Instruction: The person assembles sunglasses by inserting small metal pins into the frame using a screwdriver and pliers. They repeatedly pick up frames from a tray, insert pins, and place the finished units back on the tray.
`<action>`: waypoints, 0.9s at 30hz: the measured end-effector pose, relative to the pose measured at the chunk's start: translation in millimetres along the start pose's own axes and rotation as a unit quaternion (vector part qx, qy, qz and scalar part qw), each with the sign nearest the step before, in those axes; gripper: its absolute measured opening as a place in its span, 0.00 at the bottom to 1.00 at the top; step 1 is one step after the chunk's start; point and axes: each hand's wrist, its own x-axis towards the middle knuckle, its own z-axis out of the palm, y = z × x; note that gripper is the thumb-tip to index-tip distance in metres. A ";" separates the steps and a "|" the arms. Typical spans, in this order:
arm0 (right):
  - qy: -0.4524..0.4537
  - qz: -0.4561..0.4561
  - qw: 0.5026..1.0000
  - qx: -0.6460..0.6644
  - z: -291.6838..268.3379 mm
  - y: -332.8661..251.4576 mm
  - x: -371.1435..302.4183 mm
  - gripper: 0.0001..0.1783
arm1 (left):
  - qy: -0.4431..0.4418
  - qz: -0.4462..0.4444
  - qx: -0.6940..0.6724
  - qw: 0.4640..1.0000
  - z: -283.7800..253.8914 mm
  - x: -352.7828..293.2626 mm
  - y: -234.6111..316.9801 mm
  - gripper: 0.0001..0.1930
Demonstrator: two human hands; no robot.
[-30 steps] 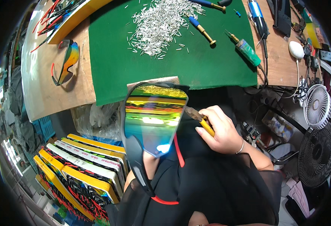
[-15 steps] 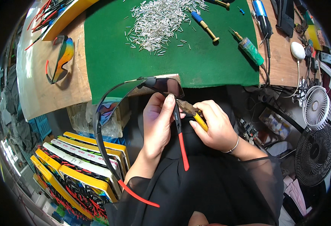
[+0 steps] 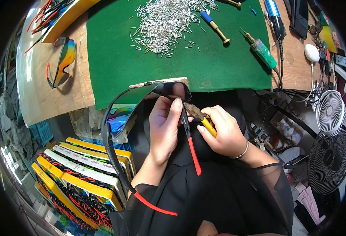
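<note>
My left hand (image 3: 164, 124) grips a pair of sunglasses (image 3: 127, 101) with a dark wraparound lens, black frame and red-tipped temples. Its thumb presses close to the hinge of the right temple (image 3: 188, 133), which points down toward my lap. The other temple curves out at the left. My right hand (image 3: 224, 131) is closed round the yellow handles of a pair of pliers (image 3: 200, 116). The jaws meet the frame at the hinge beside my left thumb; whatever small part sits between them cannot be made out.
On the green mat (image 3: 220, 72) lie a heap of small silver pins (image 3: 167, 25), a blue-handled screwdriver (image 3: 214, 27) and a green-handled soldering iron (image 3: 263, 53). Another pair of sunglasses (image 3: 64, 63) rests at left. Boxes of glasses (image 3: 82, 171) stand below left; a white fan (image 3: 330, 112) is at right.
The sunglasses have turned slightly, their left temple tip swinging right and the right temple tip shifting a little right. Both hands keep their grip, with the pliers staying at the hinge.
</note>
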 end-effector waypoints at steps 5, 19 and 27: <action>-0.033 0.012 0.999 0.022 -12.3 -1.5 -0.4 0.18 | -0.019 -0.023 0.103 0.994 -11.8 8.1 16.3 0.10; -0.061 0.015 0.997 0.040 -9.3 4.2 -6.8 0.16 | -0.045 -0.050 0.074 0.995 -19.8 1.8 7.7 0.08; -0.036 0.064 0.991 0.108 -1.7 0.9 -12.4 0.16 | -0.041 -0.037 0.067 0.996 -17.9 0.8 5.2 0.07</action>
